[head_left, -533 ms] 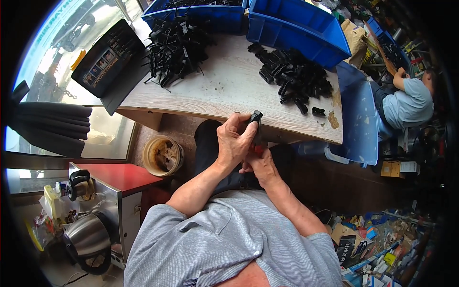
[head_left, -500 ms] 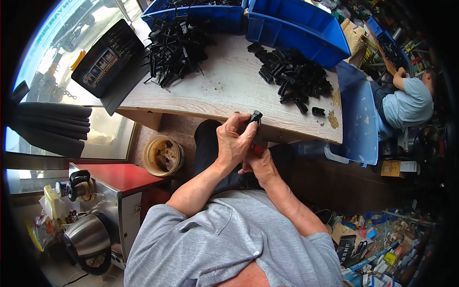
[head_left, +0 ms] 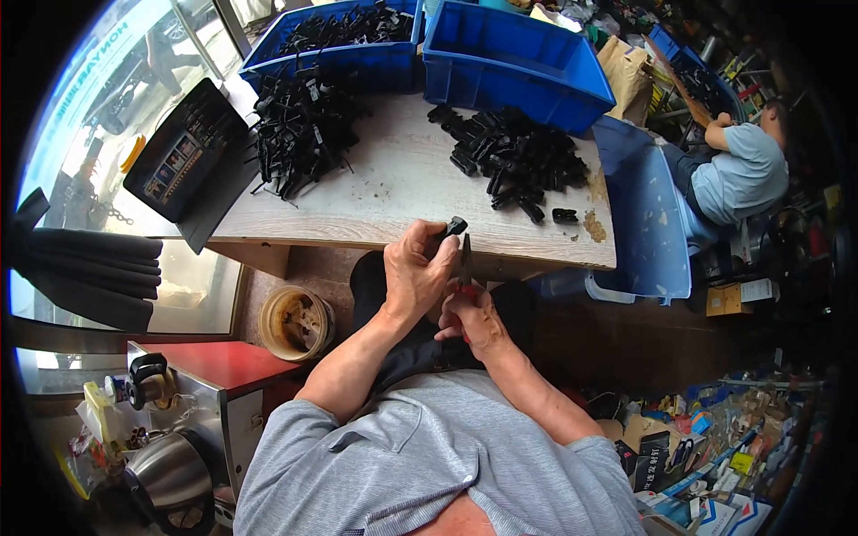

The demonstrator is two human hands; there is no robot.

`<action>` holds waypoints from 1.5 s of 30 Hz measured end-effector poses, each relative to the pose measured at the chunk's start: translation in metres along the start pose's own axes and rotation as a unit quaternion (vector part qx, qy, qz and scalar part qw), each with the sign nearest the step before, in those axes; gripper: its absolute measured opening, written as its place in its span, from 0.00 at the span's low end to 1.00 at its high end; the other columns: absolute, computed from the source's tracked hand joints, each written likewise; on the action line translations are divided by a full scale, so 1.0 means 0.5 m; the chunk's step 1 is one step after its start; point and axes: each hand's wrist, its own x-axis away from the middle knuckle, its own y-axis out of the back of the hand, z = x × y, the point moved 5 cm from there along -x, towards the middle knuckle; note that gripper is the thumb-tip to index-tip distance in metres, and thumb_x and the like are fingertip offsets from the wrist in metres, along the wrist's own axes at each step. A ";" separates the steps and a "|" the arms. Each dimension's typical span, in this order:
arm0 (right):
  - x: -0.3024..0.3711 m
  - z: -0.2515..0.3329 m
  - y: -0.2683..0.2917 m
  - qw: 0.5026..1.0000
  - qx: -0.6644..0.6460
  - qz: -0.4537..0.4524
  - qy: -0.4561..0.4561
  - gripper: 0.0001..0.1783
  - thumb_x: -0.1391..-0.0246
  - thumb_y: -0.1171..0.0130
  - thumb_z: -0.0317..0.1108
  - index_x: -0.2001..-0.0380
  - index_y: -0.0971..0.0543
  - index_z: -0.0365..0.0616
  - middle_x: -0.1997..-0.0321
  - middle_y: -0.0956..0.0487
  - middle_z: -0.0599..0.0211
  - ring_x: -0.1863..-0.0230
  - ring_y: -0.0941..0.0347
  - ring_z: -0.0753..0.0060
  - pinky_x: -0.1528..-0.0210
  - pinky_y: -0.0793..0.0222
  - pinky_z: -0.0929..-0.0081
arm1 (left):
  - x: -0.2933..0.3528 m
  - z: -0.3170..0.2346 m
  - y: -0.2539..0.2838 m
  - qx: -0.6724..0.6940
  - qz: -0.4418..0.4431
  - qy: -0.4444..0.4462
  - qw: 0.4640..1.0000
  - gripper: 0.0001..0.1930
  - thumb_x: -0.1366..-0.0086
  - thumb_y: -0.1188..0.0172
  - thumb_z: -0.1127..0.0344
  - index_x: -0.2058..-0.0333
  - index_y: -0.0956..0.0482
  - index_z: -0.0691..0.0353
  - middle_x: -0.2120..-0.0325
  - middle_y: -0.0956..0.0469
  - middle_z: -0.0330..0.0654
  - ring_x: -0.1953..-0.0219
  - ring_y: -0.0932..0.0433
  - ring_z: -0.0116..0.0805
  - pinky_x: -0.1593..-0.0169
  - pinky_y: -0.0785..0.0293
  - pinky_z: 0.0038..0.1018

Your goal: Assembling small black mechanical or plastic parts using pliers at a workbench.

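My left hand [head_left: 414, 268] is just off the table's front edge, its thumb and fingers closed on a small black plastic part [head_left: 457, 225] whose end sticks out past the fingertips. Below and to its right, my right hand [head_left: 476, 320] grips red-handled pliers [head_left: 466, 259]; their narrow dark jaws point up beside the part, apart from it as far as I can see. On the tabletop [head_left: 393, 188], a heap of black parts with thin stems [head_left: 304, 134] lies to the left. A second heap of black parts [head_left: 518, 156] lies to the right, with one loose black piece [head_left: 565, 216] near it.
Two blue bins [head_left: 514, 85] [head_left: 332, 64] stand along the table's back; the left one holds black parts. A tablet [head_left: 183, 161] leans at the left. A bucket [head_left: 297, 322] is on the floor, a large blue tub [head_left: 645, 214] at right. Beyond sits another person [head_left: 751, 170].
The pliers' jaws have come away from the black part and now show separately beside it. In the picture, the table and its contents have shifted left and slightly down.
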 end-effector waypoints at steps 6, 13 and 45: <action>-0.009 -0.024 0.034 0.998 -0.052 -0.040 -0.024 0.10 0.44 0.44 0.40 0.63 0.28 0.49 0.79 0.29 0.72 0.80 0.28 0.75 0.77 0.19 0.64 | -0.175 -0.058 -0.092 0.034 0.045 -0.047 0.997 0.12 0.37 0.34 0.67 0.60 0.20 0.71 0.72 0.16 0.44 0.68 0.21 0.23 0.62 0.23 0.22; 0.003 -0.012 0.055 0.997 -0.054 -0.053 -0.023 0.08 0.45 0.48 0.36 0.64 0.29 0.47 0.80 0.30 0.72 0.81 0.28 0.75 0.75 0.18 0.60 | -0.208 -0.078 -0.082 -0.140 0.012 -0.272 0.952 0.21 0.45 0.34 0.68 0.51 0.23 0.62 0.52 0.23 0.50 0.47 0.27 0.52 0.43 0.29 0.41; -0.008 -0.018 0.042 0.999 -0.021 -0.043 -0.005 0.08 0.47 0.44 0.38 0.66 0.26 0.47 0.79 0.31 0.73 0.80 0.31 0.78 0.77 0.22 0.69 | -0.137 -0.013 0.116 -0.340 -0.069 -0.302 0.888 0.16 0.46 0.35 0.72 0.57 0.21 0.58 0.60 0.19 0.42 0.57 0.22 0.46 0.54 0.23 0.36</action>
